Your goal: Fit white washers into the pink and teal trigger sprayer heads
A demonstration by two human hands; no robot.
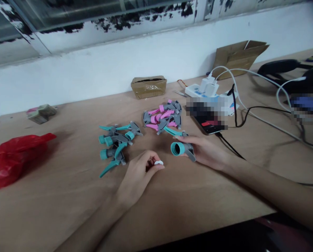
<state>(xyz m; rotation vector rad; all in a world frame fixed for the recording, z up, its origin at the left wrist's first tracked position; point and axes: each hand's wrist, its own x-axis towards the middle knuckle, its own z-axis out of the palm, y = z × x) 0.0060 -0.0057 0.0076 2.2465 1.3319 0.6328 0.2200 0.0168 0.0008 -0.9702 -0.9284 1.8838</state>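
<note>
In the head view my right hand (205, 150) is closed around a grey and teal trigger sprayer head (186, 148), its round teal collar opening facing left and toward me. Lower and to the left, my left hand (143, 171) pinches a small round white piece (158, 162) between thumb and fingers; its exact kind is not clear. Just left of that hand lies a pile of teal and grey sprayer heads (116, 140). Behind both hands, a second pile holds pink and grey sprayer heads (163, 115).
A red plastic bag (20, 157) lies at the left, with small blocks (42, 113) behind it. Along the wall stand a small cardboard box (149, 87) and a larger one (237, 57). A phone (208, 122), a power strip (198, 91) and cables occupy the right side.
</note>
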